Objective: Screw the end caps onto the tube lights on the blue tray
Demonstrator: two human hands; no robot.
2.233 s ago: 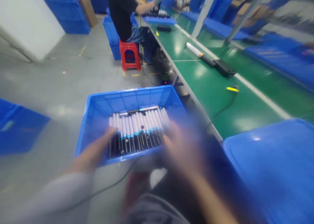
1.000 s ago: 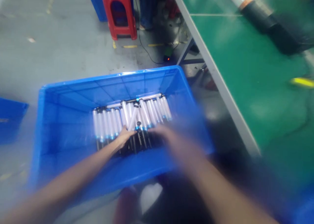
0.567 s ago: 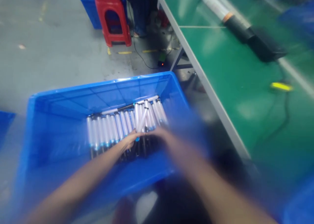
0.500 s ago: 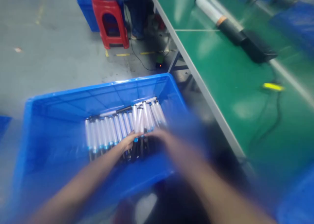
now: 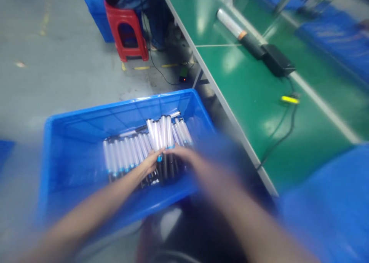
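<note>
The left hand [image 5: 150, 163] and right hand [image 5: 184, 153] reach into a blue crate [image 5: 115, 103] on the floor, their fingers meeting among a packed row of tubes [image 5: 123, 155]. The tubes are white and translucent with a blue band and dark lower ends, and they lie side by side across the crate's bottom. Some near the middle ride up at a slant between the hands. Both hands are curved over the tubes and touch them, but motion blur hides whether either is gripping one.

To the right runs a green counter [image 5: 230, 86]. On it lie a single tube [image 5: 230, 25] with a black end, a black box [image 5: 278, 59] and a yellow-tipped cable [image 5: 290, 100]. Beyond the crate stands a red stool [image 5: 127, 28], with a seated person's legs [image 5: 157, 25] beside it.
</note>
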